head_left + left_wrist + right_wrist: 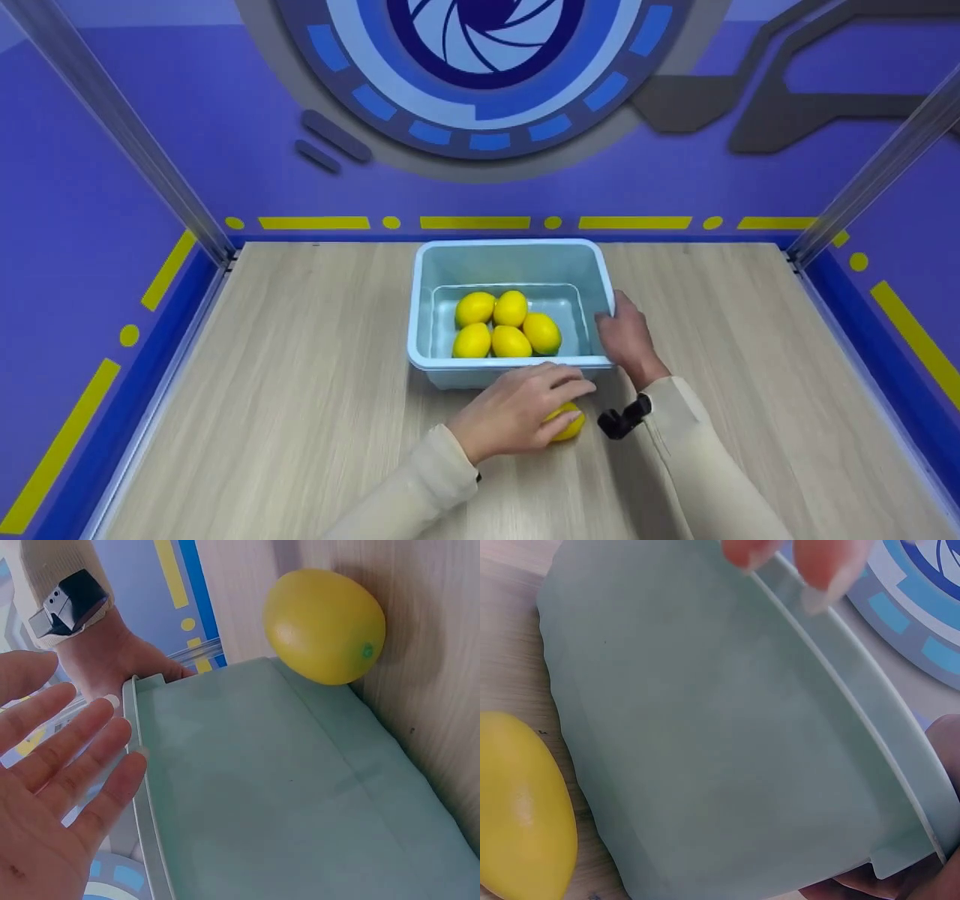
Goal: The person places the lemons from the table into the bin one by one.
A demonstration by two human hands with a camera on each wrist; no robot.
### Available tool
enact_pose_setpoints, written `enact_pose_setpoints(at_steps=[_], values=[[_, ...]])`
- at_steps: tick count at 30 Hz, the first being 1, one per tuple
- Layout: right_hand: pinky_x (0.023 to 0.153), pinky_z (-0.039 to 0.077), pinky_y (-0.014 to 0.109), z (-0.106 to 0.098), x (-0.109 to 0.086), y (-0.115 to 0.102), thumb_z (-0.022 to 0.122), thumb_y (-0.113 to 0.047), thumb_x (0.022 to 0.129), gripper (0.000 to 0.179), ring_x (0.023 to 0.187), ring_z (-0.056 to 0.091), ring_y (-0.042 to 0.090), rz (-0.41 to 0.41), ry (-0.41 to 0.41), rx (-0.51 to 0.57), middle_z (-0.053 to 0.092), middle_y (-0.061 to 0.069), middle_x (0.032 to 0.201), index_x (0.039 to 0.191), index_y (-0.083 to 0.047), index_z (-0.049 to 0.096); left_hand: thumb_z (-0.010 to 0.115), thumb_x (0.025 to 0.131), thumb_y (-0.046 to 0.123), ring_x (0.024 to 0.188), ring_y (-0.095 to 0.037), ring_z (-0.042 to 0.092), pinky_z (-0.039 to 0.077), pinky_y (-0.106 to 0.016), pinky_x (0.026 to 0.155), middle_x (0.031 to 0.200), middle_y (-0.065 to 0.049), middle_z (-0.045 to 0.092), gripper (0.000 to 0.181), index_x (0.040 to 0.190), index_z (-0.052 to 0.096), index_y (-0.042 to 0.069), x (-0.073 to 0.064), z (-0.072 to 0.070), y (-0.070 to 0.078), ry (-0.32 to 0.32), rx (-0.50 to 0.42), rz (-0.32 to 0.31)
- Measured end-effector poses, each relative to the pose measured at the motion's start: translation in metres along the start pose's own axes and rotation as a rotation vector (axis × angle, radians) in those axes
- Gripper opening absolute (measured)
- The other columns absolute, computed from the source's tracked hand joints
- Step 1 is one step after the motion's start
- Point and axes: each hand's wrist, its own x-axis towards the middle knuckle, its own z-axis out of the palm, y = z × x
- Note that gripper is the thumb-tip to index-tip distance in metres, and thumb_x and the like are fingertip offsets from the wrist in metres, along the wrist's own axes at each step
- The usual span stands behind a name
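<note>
A light blue plastic bin [510, 244] stands on the table with several yellow lemons [511, 341] on its floor. My right hand [630, 334] grips the bin's right rim, thumb at the inner side and fingers outside. One more lemon [326, 626], with a small green stem end, lies on the table against the bin's front wall in the left wrist view. Over that lemon hovers my left hand [521, 409], palm down, its fingers loosely spread near the front rim. The left wrist view shows those fingers apart with nothing between them.
The wooden table [315, 390] extends to both sides of the bin. Blue panels with yellow markings [315, 223] enclose it at the back and sides, with metal posts [161, 161] at the corners. A black wrist camera [624, 420] sits on the right cuff.
</note>
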Motion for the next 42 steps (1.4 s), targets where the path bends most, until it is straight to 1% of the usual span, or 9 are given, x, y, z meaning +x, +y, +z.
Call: enact_pose_setpoints(at_steps=[6,13,19,23,28,34,42], values=[[0.111,0.036,0.053,0.0,0.001,0.0,0.036,-0.01,0.098,0.043,0.128,0.048,0.034,0.007,-0.003,-0.005,0.047,0.023,0.142,0.14,0.001,0.038,0.048,0.1,0.032,0.112,-0.009,0.058,0.044,-0.02,0.104,0.126,0.004,0.06,0.036,0.133,0.056,0.019,-0.002,0.004,0.001,-0.033,-0.028,-0.009],[0.114,0.033,0.053,0.0,0.001,0.0,0.034,-0.011,0.099,0.044,0.133,0.044,0.033,0.031,-0.029,0.007,0.043,0.021,0.147,0.143,-0.001,0.034,0.05,0.1,0.031,0.109,-0.009,0.058,0.046,-0.019,0.102,0.124,0.004,0.061,0.035,0.132,0.057,0.019,-0.004,0.011,0.002,-0.024,-0.025,0.006],[0.114,0.032,0.054,-0.001,0.0,0.0,0.035,-0.012,0.1,0.044,0.134,0.044,0.034,0.043,-0.035,0.022,0.043,0.021,0.146,0.143,-0.002,0.034,0.048,0.101,0.033,0.11,-0.008,0.058,0.046,-0.018,0.101,0.125,0.004,0.06,0.036,0.133,0.056,0.019,-0.005,0.013,0.002,-0.056,-0.04,-0.017],[0.113,0.034,0.054,0.0,0.001,0.0,0.035,-0.012,0.1,0.043,0.131,0.046,0.034,0.049,-0.029,0.012,0.045,0.02,0.144,0.142,-0.002,0.035,0.049,0.1,0.033,0.109,-0.009,0.058,0.047,-0.018,0.099,0.124,0.004,0.06,0.035,0.131,0.057,0.019,-0.006,0.017,0.002,-0.051,-0.029,-0.024],[0.113,0.033,0.054,0.001,0.001,-0.001,0.035,-0.012,0.1,0.044,0.132,0.046,0.033,0.062,-0.032,0.012,0.044,0.019,0.145,0.143,-0.004,0.035,0.05,0.1,0.034,0.107,-0.009,0.058,0.048,-0.018,0.096,0.123,0.004,0.06,0.035,0.131,0.057,0.018,-0.008,0.022,0.002,-0.049,-0.028,-0.029],[0.114,0.031,0.055,0.0,0.0,-0.003,0.033,-0.013,0.102,0.044,0.134,0.044,0.033,0.092,-0.062,0.032,0.042,0.018,0.148,0.145,-0.007,0.031,0.052,0.099,0.034,0.106,-0.008,0.058,0.048,-0.017,0.095,0.124,0.004,0.06,0.036,0.132,0.056,0.019,-0.008,0.027,0.001,-0.077,-0.043,-0.053],[0.115,0.03,0.055,-0.002,0.0,-0.004,0.033,-0.012,0.102,0.045,0.137,0.041,0.033,0.102,-0.061,0.034,0.04,0.018,0.149,0.146,-0.006,0.031,0.055,0.098,0.035,0.107,-0.009,0.057,0.048,-0.018,0.095,0.127,0.005,0.059,0.038,0.133,0.056,0.021,-0.009,0.034,-0.001,-0.122,-0.058,-0.075]])
